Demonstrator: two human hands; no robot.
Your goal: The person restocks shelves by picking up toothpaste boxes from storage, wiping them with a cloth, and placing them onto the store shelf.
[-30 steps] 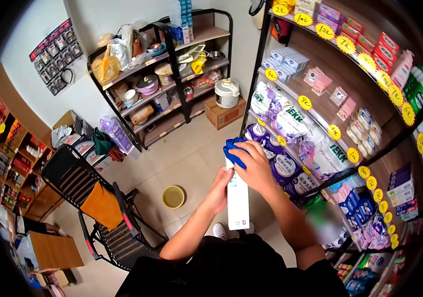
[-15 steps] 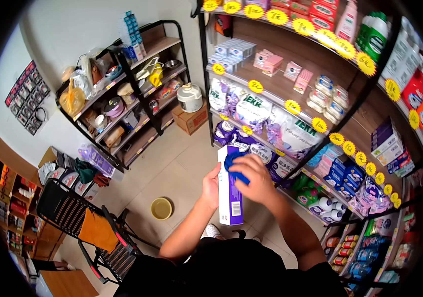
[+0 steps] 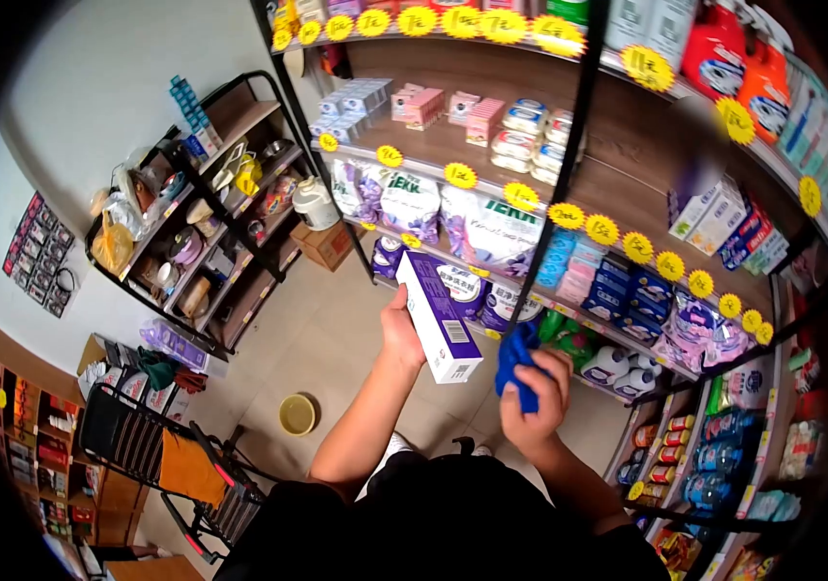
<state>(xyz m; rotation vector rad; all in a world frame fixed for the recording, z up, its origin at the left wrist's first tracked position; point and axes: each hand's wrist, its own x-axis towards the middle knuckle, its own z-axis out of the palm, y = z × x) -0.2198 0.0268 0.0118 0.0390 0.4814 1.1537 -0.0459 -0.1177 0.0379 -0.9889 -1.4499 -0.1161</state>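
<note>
A long white and purple carton [image 3: 441, 324] with a barcode on its side is tilted in front of me. My left hand [image 3: 400, 329] is closed around its left edge, thumb near the top. Bunched in my right hand [image 3: 541, 395] is a blue cloth [image 3: 517, 363], off to the right of the carton and apart from it. Beyond the carton, purple and white bags [image 3: 462, 288] stand on the low shelf, partly hidden by it.
Shelving with detergent bags [image 3: 493, 232], wrapped soap packs [image 3: 527, 136] and cartons [image 3: 709, 213] fills the front and right. A folding chair [image 3: 128, 441] stands at left, near a yellowish bowl [image 3: 299, 414] on the floor. A cooker [image 3: 315, 205] sits farther back.
My right hand has moved off the carton to the right, taking the blue cloth with it. The carton has tilted and shifted slightly up and left. My view has turned right.
</note>
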